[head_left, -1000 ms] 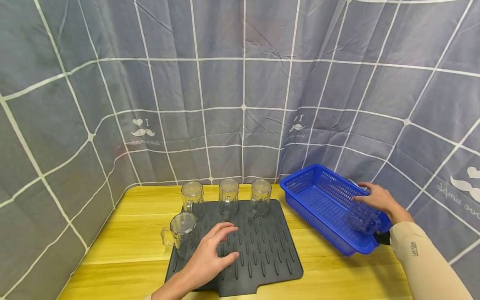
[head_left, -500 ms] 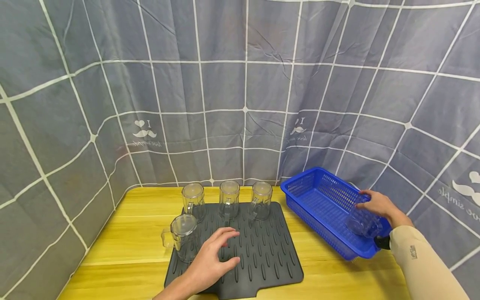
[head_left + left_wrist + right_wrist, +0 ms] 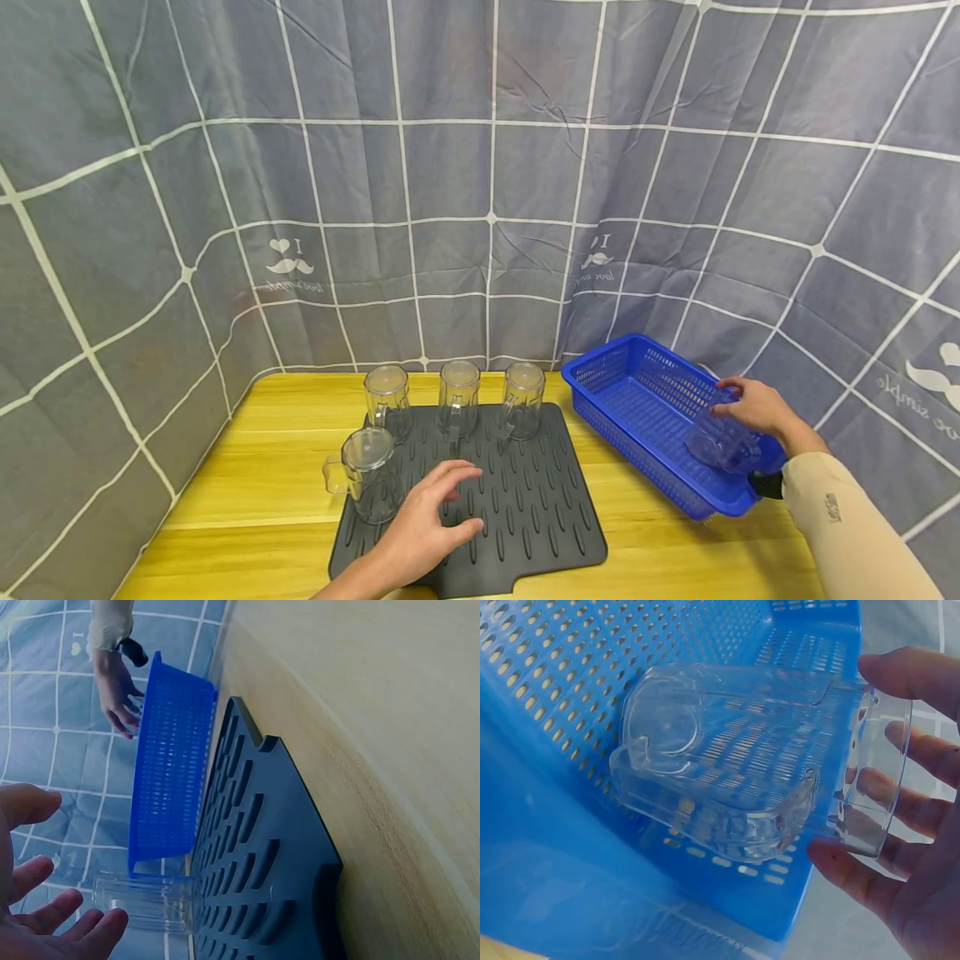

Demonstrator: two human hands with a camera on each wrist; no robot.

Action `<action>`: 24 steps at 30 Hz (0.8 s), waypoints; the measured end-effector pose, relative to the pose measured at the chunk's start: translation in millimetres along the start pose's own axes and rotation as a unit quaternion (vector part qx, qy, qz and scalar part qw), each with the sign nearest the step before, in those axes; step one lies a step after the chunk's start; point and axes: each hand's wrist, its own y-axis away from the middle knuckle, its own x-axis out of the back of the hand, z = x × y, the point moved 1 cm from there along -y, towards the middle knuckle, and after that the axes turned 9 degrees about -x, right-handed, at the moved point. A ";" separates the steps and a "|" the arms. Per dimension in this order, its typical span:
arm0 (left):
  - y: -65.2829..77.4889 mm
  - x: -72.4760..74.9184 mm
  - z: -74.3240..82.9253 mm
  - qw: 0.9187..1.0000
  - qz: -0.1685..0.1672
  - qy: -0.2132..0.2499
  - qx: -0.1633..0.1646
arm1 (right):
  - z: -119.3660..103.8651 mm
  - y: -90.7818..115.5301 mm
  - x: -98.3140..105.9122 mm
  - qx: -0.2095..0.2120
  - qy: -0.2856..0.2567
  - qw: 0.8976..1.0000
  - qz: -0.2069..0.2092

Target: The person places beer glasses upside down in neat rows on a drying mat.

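Observation:
My right hand (image 3: 907, 772) grips a clear glass mug (image 3: 727, 757) by its rim end, thumb on one side and fingers around the other. The mug lies tilted inside the blue basket (image 3: 626, 429), its base toward the basket floor and its handle facing the wrist camera. My left hand (image 3: 420, 525) is held over the dark ribbed mat (image 3: 525, 500), thumb and fingers apart, holding nothing. Beside it, a glass mug (image 3: 371, 475) stands upside down on the mat's left edge. Three more upturned mugs, left (image 3: 387, 404), middle (image 3: 458, 400) and right (image 3: 522, 402), line the mat's back edge.
The basket's perforated walls rise around the held mug, at the right of the wooden table (image 3: 247, 500). A grey checked curtain (image 3: 450, 167) hangs close behind and on both sides. The left mug's handle (image 3: 333, 475) juts past the mat.
The head view has shifted slightly. My right hand stays at the mug in the basket, with the mug's tilt changing a little. My left hand has drifted slightly right.

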 end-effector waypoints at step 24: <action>-5.1 -4.7 -3.1 0.999 -0.015 0.035 0.019 | -46.7 5.5 15.3 0.020 -0.065 0.996 0.064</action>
